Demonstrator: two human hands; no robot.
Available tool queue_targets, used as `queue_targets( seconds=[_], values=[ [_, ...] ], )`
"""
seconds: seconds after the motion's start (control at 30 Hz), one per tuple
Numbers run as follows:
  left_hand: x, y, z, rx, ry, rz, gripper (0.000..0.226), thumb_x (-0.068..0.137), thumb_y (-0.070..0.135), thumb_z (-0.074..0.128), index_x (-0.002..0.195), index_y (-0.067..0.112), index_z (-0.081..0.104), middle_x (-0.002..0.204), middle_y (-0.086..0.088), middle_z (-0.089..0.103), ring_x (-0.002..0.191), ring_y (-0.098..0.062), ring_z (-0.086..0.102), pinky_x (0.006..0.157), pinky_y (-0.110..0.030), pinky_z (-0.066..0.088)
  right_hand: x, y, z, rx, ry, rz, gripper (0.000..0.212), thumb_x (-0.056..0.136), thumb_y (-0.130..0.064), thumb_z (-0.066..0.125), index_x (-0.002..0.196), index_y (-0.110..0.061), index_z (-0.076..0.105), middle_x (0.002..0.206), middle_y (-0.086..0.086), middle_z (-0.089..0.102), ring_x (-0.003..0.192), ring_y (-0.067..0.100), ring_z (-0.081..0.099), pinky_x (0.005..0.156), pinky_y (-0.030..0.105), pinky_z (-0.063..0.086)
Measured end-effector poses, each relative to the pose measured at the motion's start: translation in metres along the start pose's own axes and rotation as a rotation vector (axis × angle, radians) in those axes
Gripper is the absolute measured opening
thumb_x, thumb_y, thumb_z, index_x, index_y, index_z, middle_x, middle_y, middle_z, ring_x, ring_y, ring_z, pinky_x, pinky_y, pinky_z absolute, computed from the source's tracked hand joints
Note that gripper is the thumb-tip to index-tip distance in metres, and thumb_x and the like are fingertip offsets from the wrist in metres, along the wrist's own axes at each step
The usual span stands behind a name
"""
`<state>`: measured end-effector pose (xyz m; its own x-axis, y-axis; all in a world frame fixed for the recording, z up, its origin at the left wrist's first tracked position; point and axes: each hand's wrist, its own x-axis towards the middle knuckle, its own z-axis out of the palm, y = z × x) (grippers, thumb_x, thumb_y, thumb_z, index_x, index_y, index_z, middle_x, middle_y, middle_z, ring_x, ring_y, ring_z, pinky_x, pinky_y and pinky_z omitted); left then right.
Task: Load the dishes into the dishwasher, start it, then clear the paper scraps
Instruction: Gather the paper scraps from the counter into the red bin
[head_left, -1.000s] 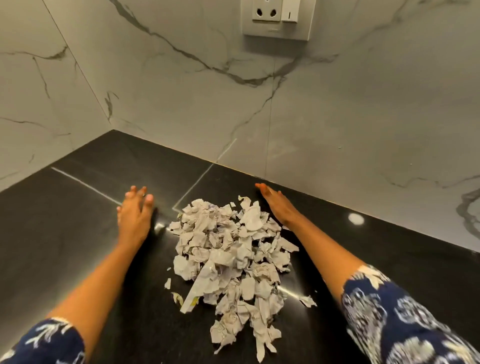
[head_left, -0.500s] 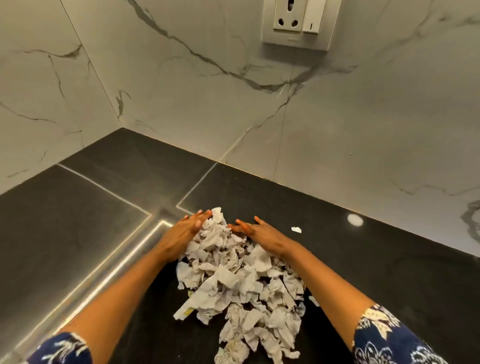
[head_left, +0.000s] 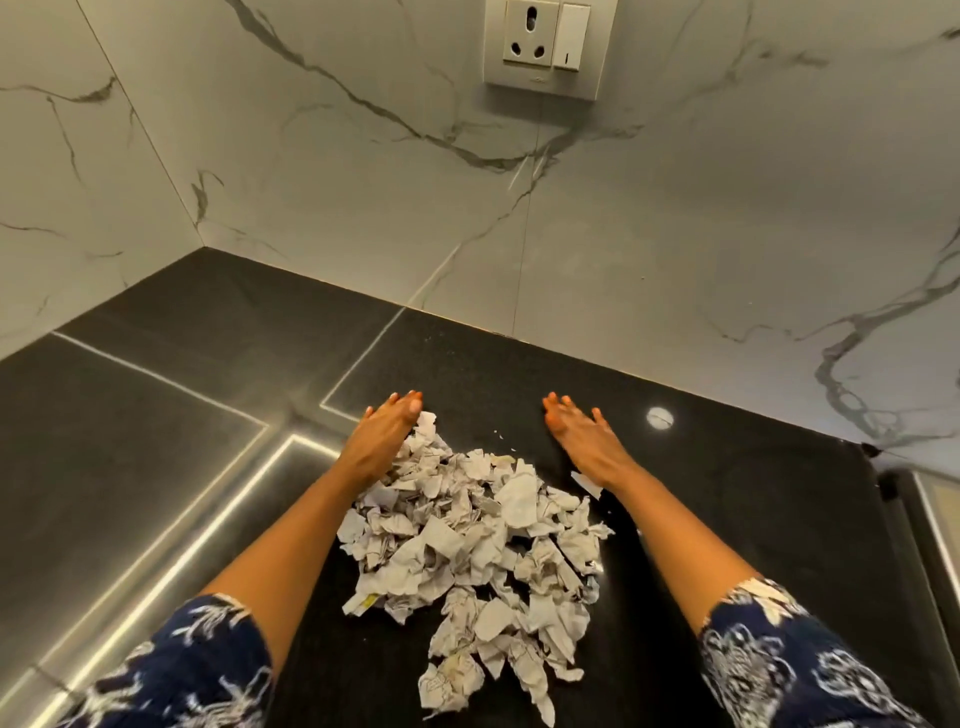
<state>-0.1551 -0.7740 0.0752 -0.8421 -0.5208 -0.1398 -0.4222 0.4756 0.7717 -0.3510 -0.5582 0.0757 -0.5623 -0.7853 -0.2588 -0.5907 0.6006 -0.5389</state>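
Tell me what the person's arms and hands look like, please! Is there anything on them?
Both forearms are bare. Each arm has a dark navy blue sleeve with a white leafy, flowery print, the left sleeve and the right sleeve. The left hand and right hand wear no gloves. No rings or bracelets show.

A dark, polished stone countertop (head_left: 156, 426) fills the lower half of the frame, with thin bright seam lines crossing its left and centre. A small round white glare spot (head_left: 660, 417) sits on it at right of centre. Behind it, white marble wall panels (head_left: 322, 171) with grey veins meet in a corner at upper left. A white wall socket with a switch (head_left: 545, 47) is mounted at top centre.
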Motion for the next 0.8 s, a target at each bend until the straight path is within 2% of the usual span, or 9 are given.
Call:
queue_targets(
  seconds=[0.1, 0.17, 0.23, 0.3, 0.37, 0.47, 0.53, 0.67, 0.8],
  values=[
    [-0.005, 0.001, 0.01, 0.072, -0.073, 0.064, 0.118, 0.058, 0.094, -0.01, 0.146, 0.026, 0.03, 0.156, 0.005, 0.021, 0.144, -0.01, 0.01, 0.116, -0.036, 0.002, -0.005, -0.028, 0.022, -0.058, -0.114, -0.117, 0.059, 0.097, -0.05, 0.004, 0.15, -0.024, 0.008, 0.158, -0.006, 0.004, 0.145, 0.008, 0.0, 0.117, 0.038, -0.009],
    [-0.015, 0.0, 0.018, 0.072, -0.123, 0.104, 0.107, 0.068, 0.088, -0.009, 0.145, 0.027, 0.033, 0.155, 0.008, 0.021, 0.143, -0.008, 0.008, 0.115, -0.034, 0.002, -0.017, -0.042, 0.034, -0.039, -0.184, -0.209, 0.075, 0.087, -0.064, -0.004, 0.15, -0.026, 0.009, 0.158, -0.005, 0.005, 0.144, 0.008, -0.001, 0.115, 0.037, -0.011],
    [-0.028, 0.005, 0.016, -0.053, -0.195, 0.055, 0.086, 0.082, 0.078, 0.002, 0.144, 0.03, 0.035, 0.151, 0.012, 0.021, 0.141, -0.008, 0.008, 0.115, -0.039, 0.004, -0.026, -0.045, 0.03, 0.173, -0.273, -0.165, 0.075, 0.086, -0.066, -0.003, 0.148, -0.031, 0.022, 0.157, -0.005, 0.012, 0.144, 0.011, -0.001, 0.115, 0.043, -0.009],
    [-0.036, -0.001, 0.004, -0.219, -0.227, -0.011, 0.092, 0.074, 0.088, 0.011, 0.143, 0.034, 0.037, 0.147, 0.013, 0.029, 0.138, -0.01, 0.021, 0.114, -0.04, 0.015, -0.028, -0.034, 0.015, 0.396, -0.259, -0.087, 0.082, 0.079, -0.073, -0.001, 0.142, -0.036, 0.036, 0.155, -0.005, 0.021, 0.144, 0.018, 0.008, 0.114, 0.051, -0.004],
    [-0.043, -0.012, -0.01, -0.25, -0.197, -0.027, 0.099, 0.066, 0.094, 0.013, 0.142, 0.036, 0.036, 0.146, 0.009, 0.035, 0.135, -0.014, 0.032, 0.113, -0.041, 0.022, -0.025, -0.02, 0.002, 0.426, -0.172, -0.037, 0.09, 0.071, -0.085, 0.001, 0.139, -0.04, 0.039, 0.155, -0.005, 0.021, 0.144, 0.019, 0.011, 0.114, 0.051, -0.003],
    [-0.046, -0.025, -0.017, -0.238, -0.124, -0.04, 0.085, 0.069, 0.092, 0.014, 0.135, 0.044, 0.037, 0.147, 0.0, 0.04, 0.134, -0.024, 0.039, 0.114, -0.046, 0.024, -0.017, -0.024, 0.002, 0.215, -0.18, -0.05, 0.072, 0.087, -0.067, 0.004, 0.147, -0.033, 0.024, 0.157, -0.005, 0.012, 0.146, 0.013, 0.001, 0.116, 0.041, -0.01],
    [-0.045, -0.028, -0.014, -0.206, -0.122, -0.045, 0.078, 0.071, 0.09, 0.012, 0.134, 0.051, 0.035, 0.151, 0.0, 0.035, 0.139, -0.026, 0.032, 0.115, -0.051, 0.019, -0.015, -0.042, 0.012, 0.092, -0.229, -0.122, 0.06, 0.097, -0.052, 0.005, 0.15, -0.027, 0.015, 0.158, -0.005, 0.008, 0.145, 0.006, 0.002, 0.116, 0.036, -0.013],
    [-0.049, -0.032, -0.004, -0.037, -0.136, -0.073, 0.081, 0.067, 0.092, 0.005, 0.137, 0.058, 0.028, 0.159, 0.004, 0.012, 0.146, -0.029, 0.004, 0.115, -0.06, 0.003, -0.035, -0.071, 0.03, 0.039, -0.361, -0.24, 0.056, 0.099, -0.048, 0.004, 0.15, -0.026, 0.011, 0.157, -0.004, 0.005, 0.141, 0.001, -0.002, 0.117, 0.04, -0.015],
    [-0.079, -0.028, 0.002, -0.127, -0.172, -0.07, 0.082, 0.067, 0.092, 0.003, 0.139, 0.058, 0.025, 0.157, 0.009, 0.014, 0.145, -0.026, 0.01, 0.114, -0.059, 0.009, -0.066, -0.061, 0.021, 0.198, -0.4, -0.181, 0.051, 0.101, -0.045, 0.007, 0.149, -0.029, 0.012, 0.156, -0.007, 0.004, 0.131, -0.001, -0.008, 0.114, 0.035, -0.012]
  ],
)
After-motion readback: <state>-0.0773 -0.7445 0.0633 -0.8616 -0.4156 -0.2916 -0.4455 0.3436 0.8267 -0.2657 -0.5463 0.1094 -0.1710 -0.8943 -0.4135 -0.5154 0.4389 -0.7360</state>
